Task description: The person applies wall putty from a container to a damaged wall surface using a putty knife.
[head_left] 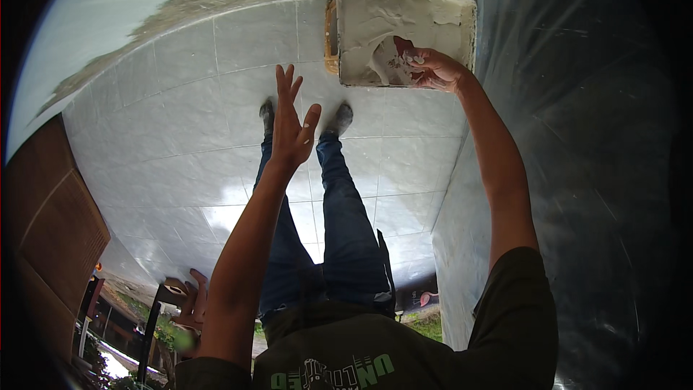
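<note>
A rectangular tray (468,4) full of off-white, putty-like paste (404,11) is at the top, right of centre. My right hand (437,71) reaches over its near right part, fingers closed on a flat scraper (390,58) smeared with the paste. The scraper's handle is hidden by my fingers, and its blade touches the paste. White smears show on my right fingertips. My left hand (292,130) is raised left of the tray, fingers stretched out and thumb apart, with nothing in it. A small white speck sits near its thumb.
Beside the tray's left edge is a yellowish-brown frame-like piece (331,36). Grey floor tiles (188,123) lie under my feet. A pale wall (144,0) with a rough brownish band runs along the far side; a dark grey surface (570,137) rises at the right. Brown panels (50,224) stand at the left.
</note>
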`<control>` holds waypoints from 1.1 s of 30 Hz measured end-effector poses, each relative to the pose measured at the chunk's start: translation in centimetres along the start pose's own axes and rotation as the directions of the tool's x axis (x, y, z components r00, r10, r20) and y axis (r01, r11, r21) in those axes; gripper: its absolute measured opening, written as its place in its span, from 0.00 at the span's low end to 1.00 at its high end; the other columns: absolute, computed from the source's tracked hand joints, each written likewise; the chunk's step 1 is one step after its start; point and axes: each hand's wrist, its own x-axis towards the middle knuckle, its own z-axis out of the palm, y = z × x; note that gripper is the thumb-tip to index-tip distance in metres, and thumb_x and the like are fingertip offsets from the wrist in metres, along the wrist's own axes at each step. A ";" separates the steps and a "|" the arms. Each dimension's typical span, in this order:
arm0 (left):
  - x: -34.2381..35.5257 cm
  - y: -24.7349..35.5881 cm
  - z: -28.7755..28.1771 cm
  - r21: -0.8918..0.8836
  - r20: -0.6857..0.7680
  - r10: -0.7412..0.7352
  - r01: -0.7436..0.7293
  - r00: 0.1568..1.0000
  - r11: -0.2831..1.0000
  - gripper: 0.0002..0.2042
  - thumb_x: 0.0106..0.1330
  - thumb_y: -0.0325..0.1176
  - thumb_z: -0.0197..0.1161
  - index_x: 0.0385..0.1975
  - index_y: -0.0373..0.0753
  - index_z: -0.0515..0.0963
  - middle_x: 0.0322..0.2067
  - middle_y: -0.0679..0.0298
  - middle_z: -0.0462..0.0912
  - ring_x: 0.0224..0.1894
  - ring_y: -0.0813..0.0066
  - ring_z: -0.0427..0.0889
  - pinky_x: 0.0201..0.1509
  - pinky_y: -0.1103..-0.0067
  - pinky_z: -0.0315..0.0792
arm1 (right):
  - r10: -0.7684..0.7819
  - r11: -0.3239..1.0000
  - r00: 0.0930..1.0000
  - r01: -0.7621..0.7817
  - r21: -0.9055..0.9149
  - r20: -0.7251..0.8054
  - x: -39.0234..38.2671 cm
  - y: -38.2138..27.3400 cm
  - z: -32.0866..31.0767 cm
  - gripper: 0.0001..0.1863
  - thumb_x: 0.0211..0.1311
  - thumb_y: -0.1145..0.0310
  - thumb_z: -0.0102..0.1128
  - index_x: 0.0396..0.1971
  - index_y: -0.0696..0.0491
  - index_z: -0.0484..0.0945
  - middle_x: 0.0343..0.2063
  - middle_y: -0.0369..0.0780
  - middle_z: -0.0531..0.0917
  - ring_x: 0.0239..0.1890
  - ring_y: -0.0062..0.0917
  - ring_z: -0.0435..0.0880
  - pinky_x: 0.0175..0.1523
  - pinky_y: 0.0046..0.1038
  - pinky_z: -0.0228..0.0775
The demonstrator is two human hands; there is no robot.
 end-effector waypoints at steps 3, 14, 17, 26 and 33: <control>0.8 2.6 -1.6 0.022 -0.005 0.033 -0.033 0.999 0.999 0.48 0.69 0.61 0.51 0.75 0.40 0.31 0.73 0.42 0.50 0.71 0.45 0.61 0.70 0.54 0.58 | -0.251 0.919 0.968 0.234 0.317 0.015 -3.3 1.8 1.6 0.21 0.66 0.68 0.63 0.58 0.49 0.72 0.47 0.36 0.82 0.43 0.23 0.86 0.45 0.27 0.82; 2.3 11.3 -3.9 0.043 -0.013 0.245 -0.245 0.969 0.969 0.47 0.70 0.59 0.52 0.75 0.41 0.32 0.73 0.43 0.51 0.71 0.44 0.61 0.70 0.53 0.58 | -0.471 0.734 0.826 0.562 0.382 -0.310 -11.7 0.0 6.2 0.21 0.61 0.63 0.68 0.53 0.50 0.75 0.43 0.33 0.82 0.42 0.20 0.82 0.34 0.19 0.76; 1.8 11.5 -3.8 0.052 0.001 0.242 -0.242 0.970 0.969 0.46 0.70 0.58 0.52 0.76 0.41 0.32 0.73 0.43 0.51 0.71 0.44 0.61 0.70 0.54 0.58 | -0.465 0.716 0.797 0.595 0.365 -0.385 -11.9 -0.3 6.5 0.21 0.61 0.62 0.67 0.52 0.51 0.75 0.42 0.33 0.82 0.40 0.19 0.81 0.36 0.20 0.76; -0.4 7.7 -2.5 0.091 0.061 0.149 -0.154 0.987 0.984 0.48 0.69 0.62 0.50 0.75 0.41 0.32 0.73 0.43 0.52 0.71 0.45 0.62 0.69 0.54 0.60 | -0.271 0.766 0.767 0.538 0.351 -0.582 -3.8 9.0 2.4 0.17 0.65 0.63 0.63 0.51 0.53 0.76 0.41 0.35 0.82 0.41 0.21 0.82 0.39 0.25 0.80; -1.8 5.4 -2.5 0.153 0.100 0.064 -0.079 0.993 0.985 0.48 0.68 0.64 0.50 0.75 0.40 0.32 0.73 0.43 0.52 0.70 0.44 0.63 0.69 0.54 0.60 | -0.061 0.813 0.640 0.477 0.334 -0.766 0.6 16.5 4.2 0.15 0.65 0.65 0.59 0.48 0.56 0.76 0.41 0.39 0.83 0.41 0.27 0.85 0.45 0.36 0.82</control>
